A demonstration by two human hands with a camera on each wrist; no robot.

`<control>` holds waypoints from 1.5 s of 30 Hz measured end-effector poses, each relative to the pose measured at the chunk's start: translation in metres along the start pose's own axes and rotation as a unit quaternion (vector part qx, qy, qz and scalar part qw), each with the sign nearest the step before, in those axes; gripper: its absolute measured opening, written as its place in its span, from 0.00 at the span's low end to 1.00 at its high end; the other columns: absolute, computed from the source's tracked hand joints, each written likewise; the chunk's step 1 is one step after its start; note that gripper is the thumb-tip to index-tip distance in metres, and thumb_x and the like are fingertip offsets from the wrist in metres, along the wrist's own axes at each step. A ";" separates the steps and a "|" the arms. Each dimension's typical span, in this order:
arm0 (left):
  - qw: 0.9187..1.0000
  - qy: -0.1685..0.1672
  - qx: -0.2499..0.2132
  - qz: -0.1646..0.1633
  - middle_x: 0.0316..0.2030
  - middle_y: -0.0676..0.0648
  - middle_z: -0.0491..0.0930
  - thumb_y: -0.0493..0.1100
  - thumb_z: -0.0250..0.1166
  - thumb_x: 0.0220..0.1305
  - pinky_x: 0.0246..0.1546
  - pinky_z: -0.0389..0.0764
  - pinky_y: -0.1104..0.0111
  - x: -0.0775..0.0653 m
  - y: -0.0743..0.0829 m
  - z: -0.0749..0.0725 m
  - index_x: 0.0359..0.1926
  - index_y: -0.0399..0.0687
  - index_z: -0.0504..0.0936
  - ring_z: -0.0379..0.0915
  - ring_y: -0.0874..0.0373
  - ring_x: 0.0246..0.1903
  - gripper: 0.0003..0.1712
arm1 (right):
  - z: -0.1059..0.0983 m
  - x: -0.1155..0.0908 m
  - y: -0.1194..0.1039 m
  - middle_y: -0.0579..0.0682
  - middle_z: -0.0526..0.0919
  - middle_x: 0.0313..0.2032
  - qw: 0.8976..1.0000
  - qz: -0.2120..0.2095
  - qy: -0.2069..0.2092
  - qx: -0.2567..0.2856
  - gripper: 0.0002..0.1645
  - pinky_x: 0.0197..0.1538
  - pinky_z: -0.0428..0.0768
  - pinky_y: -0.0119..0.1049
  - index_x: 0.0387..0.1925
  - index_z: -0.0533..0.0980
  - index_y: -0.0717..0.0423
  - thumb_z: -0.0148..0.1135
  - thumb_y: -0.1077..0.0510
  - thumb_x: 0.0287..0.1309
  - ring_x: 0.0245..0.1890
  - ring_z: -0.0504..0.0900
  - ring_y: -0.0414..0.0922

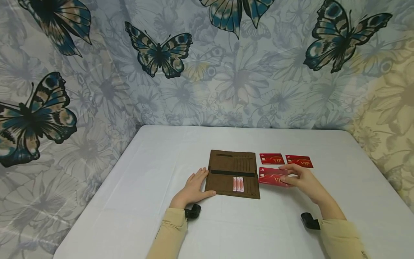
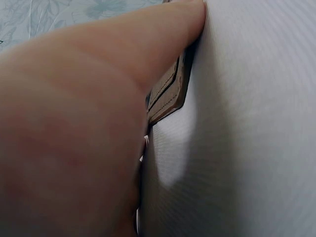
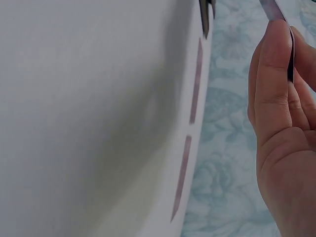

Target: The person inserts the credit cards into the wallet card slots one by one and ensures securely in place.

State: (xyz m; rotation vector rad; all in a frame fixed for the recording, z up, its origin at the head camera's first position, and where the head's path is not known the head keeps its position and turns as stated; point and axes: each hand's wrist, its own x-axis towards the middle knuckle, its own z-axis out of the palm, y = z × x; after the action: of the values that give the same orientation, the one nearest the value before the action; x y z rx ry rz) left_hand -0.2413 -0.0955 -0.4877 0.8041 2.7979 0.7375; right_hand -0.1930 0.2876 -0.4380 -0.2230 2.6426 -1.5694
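A brown wallet (image 1: pixel 223 162) lies spread flat on the table, a dark band across its middle. Pale pink strips (image 1: pixel 238 184) show in its lower half. At its left edge rests my left hand (image 1: pixel 193 189), fingers extended and thumb at the lower corner; the left wrist view has the thumb over the wallet's stitched corner (image 2: pixel 165 101). My right hand (image 1: pixel 302 183) pinches a red VIP card (image 1: pixel 270 175) between thumb and fingers, just right of the wallet. In the right wrist view the held card (image 3: pixel 271 9) appears nearly edge-on, raised above the table.
Two more red VIP cards lie side by side behind the held one, a left card (image 1: pixel 271 159) and a right card (image 1: pixel 299 161). The white table (image 1: pixel 129 208) ends at a butterfly-patterned cloth (image 1: pixel 239 90) at the back.
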 end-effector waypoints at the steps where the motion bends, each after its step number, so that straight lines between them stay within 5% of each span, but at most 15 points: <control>1: 1.000 0.001 0.000 0.000 0.65 0.48 0.42 0.69 0.53 0.49 0.60 0.35 0.62 0.000 0.000 0.000 0.65 0.44 0.48 0.33 0.58 0.63 0.52 | 0.004 0.002 -0.002 0.58 0.69 0.43 1.000 0.003 0.000 0.001 0.28 0.34 0.77 0.34 0.51 0.66 0.60 0.60 0.51 0.50 0.33 0.76 0.46; 15: 1.000 0.002 0.010 0.002 0.65 0.48 0.42 0.69 0.53 0.49 0.60 0.35 0.61 0.002 -0.002 0.001 0.65 0.43 0.47 0.33 0.58 0.63 0.52 | 0.040 0.021 -0.012 0.59 0.69 0.37 0.999 0.047 0.014 0.013 0.28 0.29 0.79 0.37 0.46 0.68 0.61 0.65 0.54 0.44 0.32 0.75 0.49; 45: 1.000 -0.002 0.002 -0.004 0.65 0.49 0.42 0.70 0.53 0.48 0.60 0.34 0.62 0.001 -0.001 0.000 0.65 0.45 0.48 0.32 0.59 0.63 0.52 | 0.056 0.024 -0.027 0.57 0.68 0.30 0.994 0.103 0.041 0.004 0.24 0.26 0.78 0.38 0.43 0.67 0.65 0.65 0.61 0.44 0.23 0.77 0.45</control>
State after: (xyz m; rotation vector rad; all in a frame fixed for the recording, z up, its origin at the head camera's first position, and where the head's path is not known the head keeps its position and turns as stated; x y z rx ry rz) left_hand -0.2432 -0.0960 -0.4881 0.7947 2.7976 0.7281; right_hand -0.2070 0.2230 -0.4408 0.1146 2.6191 -1.5539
